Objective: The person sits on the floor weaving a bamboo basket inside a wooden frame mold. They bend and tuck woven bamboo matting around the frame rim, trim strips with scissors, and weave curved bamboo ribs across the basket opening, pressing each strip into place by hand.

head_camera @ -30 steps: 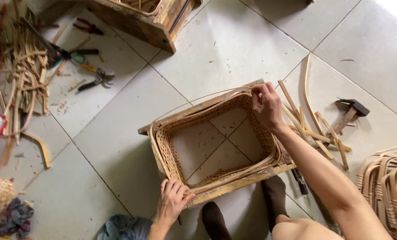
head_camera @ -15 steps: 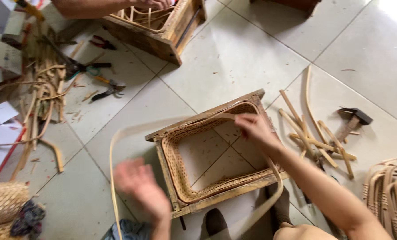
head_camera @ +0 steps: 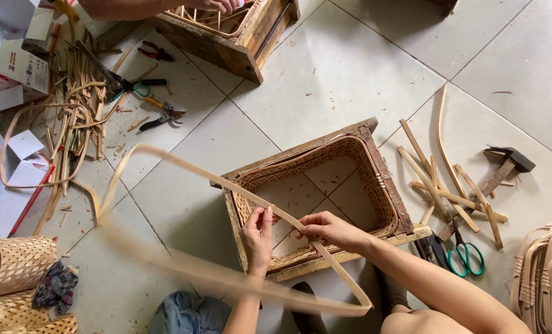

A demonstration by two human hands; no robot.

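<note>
While both hands are pinching the strip (head_camera: 226,185) over the basket (head_camera: 325,192), its long axis is running up-left from the fingers, looping out over the floor (head_camera: 325,80) and curling back under the wrists. Left hand (head_camera: 257,238) is gripping it with fingers closed, just left of the right hand (head_camera: 328,230), also closed on it; the two are nearly touching. Far loop is motion-blurred, hard to trace. Basket's near edge is hidden by the hands. Hammer (head_camera: 501,170) and scissors (head_camera: 464,253) are lying right, apart.

Tiled floor (head_camera: 350,80), basket frame (head_camera: 384,185), hammer (head_camera: 501,170), pliers (head_camera: 158,115)
</note>
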